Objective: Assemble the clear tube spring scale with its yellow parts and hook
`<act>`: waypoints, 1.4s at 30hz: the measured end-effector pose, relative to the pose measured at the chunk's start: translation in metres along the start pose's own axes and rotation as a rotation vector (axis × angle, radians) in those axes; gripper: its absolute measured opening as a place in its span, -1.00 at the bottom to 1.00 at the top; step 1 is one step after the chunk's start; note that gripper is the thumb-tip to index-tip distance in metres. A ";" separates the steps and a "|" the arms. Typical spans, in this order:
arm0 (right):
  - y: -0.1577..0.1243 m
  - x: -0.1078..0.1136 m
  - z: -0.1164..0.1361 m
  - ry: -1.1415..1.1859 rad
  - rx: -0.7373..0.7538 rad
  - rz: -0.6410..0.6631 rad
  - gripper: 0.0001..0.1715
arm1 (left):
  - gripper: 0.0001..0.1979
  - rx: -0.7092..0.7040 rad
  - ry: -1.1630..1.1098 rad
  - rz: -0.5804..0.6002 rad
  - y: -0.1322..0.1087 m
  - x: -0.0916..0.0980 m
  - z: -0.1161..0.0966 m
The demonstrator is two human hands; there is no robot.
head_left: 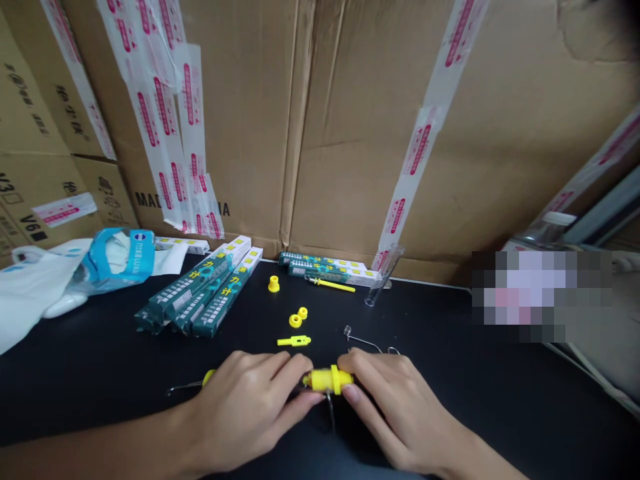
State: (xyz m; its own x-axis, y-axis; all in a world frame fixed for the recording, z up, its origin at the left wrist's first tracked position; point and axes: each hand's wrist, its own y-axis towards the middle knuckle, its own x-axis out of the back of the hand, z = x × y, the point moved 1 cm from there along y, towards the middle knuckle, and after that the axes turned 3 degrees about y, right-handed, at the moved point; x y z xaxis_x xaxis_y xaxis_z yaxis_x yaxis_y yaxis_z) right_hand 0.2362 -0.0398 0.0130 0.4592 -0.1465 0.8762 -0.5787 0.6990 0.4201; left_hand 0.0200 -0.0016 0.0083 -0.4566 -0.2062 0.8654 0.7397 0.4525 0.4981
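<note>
My left hand [257, 393] is closed around the body of a spring scale [323, 381], most of which the palm and fingers hide. A yellow end [209, 377] with a wire hook [184, 387] sticks out on its left side. My right hand [395, 400] pinches the scale's yellow collared end piece [341, 379] between thumb and fingers. Below the yellow part a bent metal wire [331, 413] hangs; where it attaches cannot be made out. Just beyond the hands lie a flat yellow slotted piece [294, 341] and a wire hook with a coiled end [363, 340].
Two yellow rings [295, 321], a yellow cap [273, 285], a yellow rod [335, 286] and a clear tube [383, 280] lie farther back. Green-and-white boxes [215, 287] are stacked left, near a blue wipes pack [120, 257]. A cardboard wall [345, 133] stands behind the black table [430, 327].
</note>
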 end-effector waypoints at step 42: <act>0.004 -0.005 -0.002 0.820 -0.408 -0.325 -0.80 | -0.78 0.007 -0.050 0.047 -0.001 0.000 0.000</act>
State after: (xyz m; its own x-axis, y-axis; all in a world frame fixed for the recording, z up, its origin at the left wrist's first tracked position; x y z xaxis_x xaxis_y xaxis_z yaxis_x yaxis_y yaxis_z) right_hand 0.2324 -0.0351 0.0096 0.9719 0.0501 0.2302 -0.1336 0.9221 0.3631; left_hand 0.0198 -0.0022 0.0078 -0.4456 -0.1415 0.8840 0.7574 0.4669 0.4565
